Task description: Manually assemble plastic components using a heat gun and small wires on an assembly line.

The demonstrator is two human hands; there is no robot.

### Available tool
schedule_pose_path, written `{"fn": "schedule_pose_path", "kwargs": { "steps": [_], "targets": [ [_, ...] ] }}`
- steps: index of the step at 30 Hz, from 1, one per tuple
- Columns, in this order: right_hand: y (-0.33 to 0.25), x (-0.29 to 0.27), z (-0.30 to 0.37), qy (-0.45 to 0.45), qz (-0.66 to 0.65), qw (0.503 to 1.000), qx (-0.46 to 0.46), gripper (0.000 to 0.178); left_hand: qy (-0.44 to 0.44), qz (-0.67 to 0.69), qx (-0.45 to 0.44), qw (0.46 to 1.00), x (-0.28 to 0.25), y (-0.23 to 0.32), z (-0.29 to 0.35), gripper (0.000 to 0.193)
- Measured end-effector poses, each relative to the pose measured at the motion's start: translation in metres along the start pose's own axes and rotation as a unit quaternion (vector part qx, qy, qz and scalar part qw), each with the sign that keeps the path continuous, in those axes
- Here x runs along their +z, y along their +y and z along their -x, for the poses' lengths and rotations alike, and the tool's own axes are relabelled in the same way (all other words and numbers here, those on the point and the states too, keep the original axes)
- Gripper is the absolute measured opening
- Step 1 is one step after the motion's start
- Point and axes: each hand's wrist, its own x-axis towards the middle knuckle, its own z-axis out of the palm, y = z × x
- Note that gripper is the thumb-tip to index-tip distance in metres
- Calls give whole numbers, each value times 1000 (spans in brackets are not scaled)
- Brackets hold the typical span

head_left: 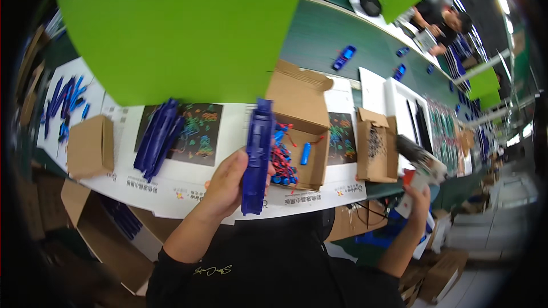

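Observation:
My left hand [228,181] is closed round a long blue plastic housing [258,159], held upright above the table's near edge with its ribbed hollow side showing. Off to the right, my right hand [419,199] grips a white pistol-shaped power tool [425,172] with a dark cylindrical nose; its exact kind is blurred. Just behind the housing stands an open cardboard box [317,174] holding blue cylindrical cells with red and black wires [283,165]. More blue housings [157,140] lie stacked on the table to the left. Nearest the tool, a small box [377,175] contains small dark screw-like pieces [375,141].
A large green panel [177,28] rises at the back left. Loose blue parts [65,100] and a closed carton [91,147] sit far left. A white tray [402,100] stands at right. Beyond runs a green conveyor [319,34] with blue assemblies; a person [439,25] works there.

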Motion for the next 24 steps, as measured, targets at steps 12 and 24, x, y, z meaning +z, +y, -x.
{"fn": "schedule_pose_path", "kwargs": {
  "steps": [12, 24],
  "targets": [
    [-89, 111, 64, -358, -145, 922, -26, 38, 18, -37, -35, 999, 20, -11, -7, 50],
    [-87, 119, 55, -434, -53, 899, 19, 23, -6, -60, -35, 998, 21, -11, -5, 42]
  ]
}}
